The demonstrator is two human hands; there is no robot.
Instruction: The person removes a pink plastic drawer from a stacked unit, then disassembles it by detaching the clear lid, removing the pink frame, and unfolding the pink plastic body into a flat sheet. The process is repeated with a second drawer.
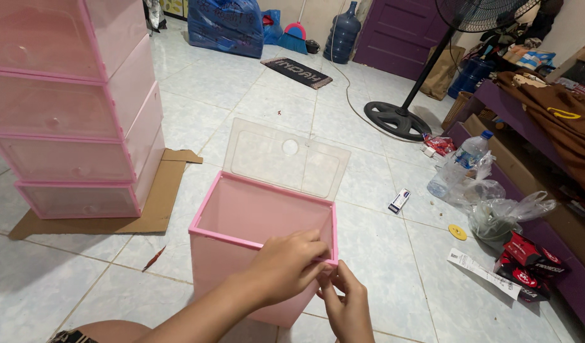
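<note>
A pink plastic box [242, 216] stands on the tiled floor with its open side up and its clear flap lid [286, 159] swung back. My left hand [286, 263] curls over the box's near right corner, fingers hooked on the pink rim. My right hand [346, 302] pinches the same corner from below and outside. Both hands grip the frame where the side panels meet.
A stack of several pink drawer boxes [76, 108] sits on flat cardboard [146, 203] at the left. Plastic bags [502, 213], a water bottle [457, 165], red cartons [527, 260] and a paper slip lie at the right beside a purple bench [578, 279]. A fan stand [397, 117] is behind.
</note>
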